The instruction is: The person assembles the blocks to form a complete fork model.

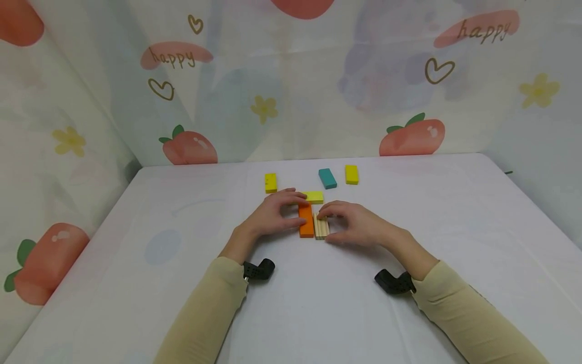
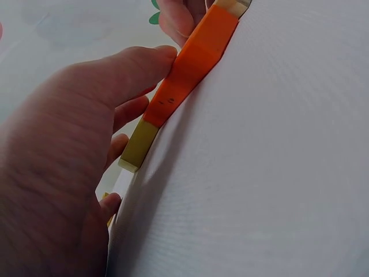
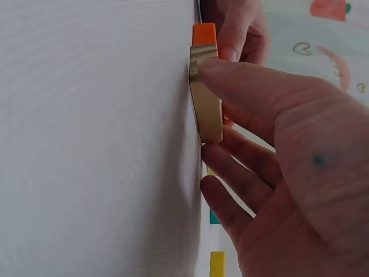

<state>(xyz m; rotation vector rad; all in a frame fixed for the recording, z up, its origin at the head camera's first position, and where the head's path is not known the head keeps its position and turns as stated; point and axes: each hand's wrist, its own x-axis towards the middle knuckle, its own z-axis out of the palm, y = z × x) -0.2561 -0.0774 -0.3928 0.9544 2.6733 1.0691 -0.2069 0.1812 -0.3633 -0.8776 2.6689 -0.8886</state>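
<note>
An orange block [image 1: 306,228] lies lengthwise on the table, with a plain wooden block [image 1: 321,230] with grain stripes close along its right side. Across their far end lies a yellow block [image 1: 314,197]. My left hand [image 1: 275,212] holds the orange block, thumb at its side and a fingertip near its far end by the yellow block. With thumb at the near end and index finger toward the far end, my right hand [image 1: 359,225] pinches the wooden block. In the right wrist view its other fingers spread loosely behind the wooden block [image 3: 206,109].
Beyond the hands, a yellow block [image 1: 271,183] lies at the left, a teal block [image 1: 327,178] tilts slightly in the middle, and another yellow block [image 1: 351,174] is at the right. A white cloth covers the table [image 1: 309,303]; a printed curtain [image 1: 300,101] hangs behind.
</note>
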